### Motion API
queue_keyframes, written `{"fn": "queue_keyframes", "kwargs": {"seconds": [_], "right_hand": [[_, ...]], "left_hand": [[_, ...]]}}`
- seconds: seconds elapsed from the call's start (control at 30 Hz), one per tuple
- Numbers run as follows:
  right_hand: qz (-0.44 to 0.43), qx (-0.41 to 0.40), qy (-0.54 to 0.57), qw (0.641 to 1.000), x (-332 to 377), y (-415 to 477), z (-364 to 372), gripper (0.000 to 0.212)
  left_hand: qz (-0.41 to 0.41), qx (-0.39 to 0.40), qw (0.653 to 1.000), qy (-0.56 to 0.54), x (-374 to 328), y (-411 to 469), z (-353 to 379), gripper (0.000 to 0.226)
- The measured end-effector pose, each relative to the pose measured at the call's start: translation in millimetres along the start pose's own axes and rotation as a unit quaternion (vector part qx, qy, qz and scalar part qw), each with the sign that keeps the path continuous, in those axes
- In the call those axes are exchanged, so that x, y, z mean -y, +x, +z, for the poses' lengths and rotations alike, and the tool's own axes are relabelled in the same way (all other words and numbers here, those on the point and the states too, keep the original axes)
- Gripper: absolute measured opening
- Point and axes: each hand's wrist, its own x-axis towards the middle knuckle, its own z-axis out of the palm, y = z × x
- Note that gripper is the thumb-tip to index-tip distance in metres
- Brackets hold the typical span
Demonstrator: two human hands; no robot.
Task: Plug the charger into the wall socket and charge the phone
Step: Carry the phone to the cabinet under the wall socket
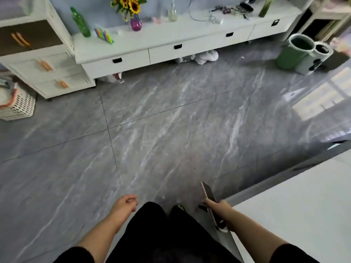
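My right hand grips a phone edge-on, low at the bottom right; its dark screen faces right and its pale rim faces up. My left hand hangs loosely curled at bottom centre and holds nothing. A white cable with a small white charger lies on the long white cabinet at the far side of the room. No wall socket shows in the head view.
Grey marble floor tiles stretch between me and the cabinet. A white drawer unit and a basket stand at left, a green bin at far right, a white table top close on my right.
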Motion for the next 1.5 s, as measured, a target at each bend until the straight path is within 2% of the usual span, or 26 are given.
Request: {"fn": "queue_keyframes", "kwargs": {"seconds": [0.13, 0.27, 0.33, 0.47, 0.6, 0.7, 0.87, 0.97, 1.2, 1.3, 1.5], "right_hand": [[-0.001, 0.003, 0.046, 0.999, 100.1, 30.7, -18.2, 0.050], [0.009, 0.014, 0.082, 0.996, 187.8, 63.4, -37.3, 0.070], [0.016, 0.008, 0.103, 0.995, 222.9, 78.2, -46.2, 0.074], [0.047, -0.011, 0.132, 0.990, 269.3, 96.7, -68.9, 0.076], [0.072, -0.027, 0.161, 0.984, 298.9, 113.8, -103.4, 0.068], [0.106, -0.042, 0.185, 0.976, 310.8, 128.3, -132.9, 0.066], [0.157, -0.057, 0.202, 0.965, 338.6, 167.5, -191.9, 0.075], [0.164, -0.050, 0.202, 0.964, 377.5, 194.5, -238.6, 0.076], [0.102, -0.031, 0.165, 0.981, 520.8, 251.2, -342.3, 0.054], [0.057, -0.023, 0.144, 0.988, 596.9, 279.7, -379.0, 0.053], [0.010, -0.010, 0.125, 0.992, 732.4, 335.4, -443.2, 0.061]], "left_hand": [[0.005, 0.003, 0.999, 0.047, -63.8, 44.2, -15.0, 0.030], [0.011, -0.012, 0.996, 0.090, -138.4, 94.2, -31.7, 0.030], [0.009, 0.001, 0.995, 0.102, -178.3, 122.4, -39.0, 0.031], [0.011, 0.027, 0.990, 0.136, -265.5, 169.2, -46.9, 0.027], [0.031, 0.069, 0.988, 0.135, -371.1, 212.5, -35.4, 0.022], [0.055, 0.082, 0.987, 0.129, -447.5, 237.5, -17.2, 0.016], [0.087, 0.093, 0.984, 0.127, -558.2, 277.2, 26.8, 0.009], [0.092, 0.090, 0.984, 0.123, -611.0, 299.2, 57.3, 0.012], [0.078, 0.074, 0.978, 0.178, -706.2, 332.5, 101.8, 0.027], [0.069, 0.073, 0.973, 0.209, -747.7, 353.3, 107.6, 0.029], [0.044, 0.031, 0.981, 0.185, -836.5, 410.9, 118.7, 0.025]]}}
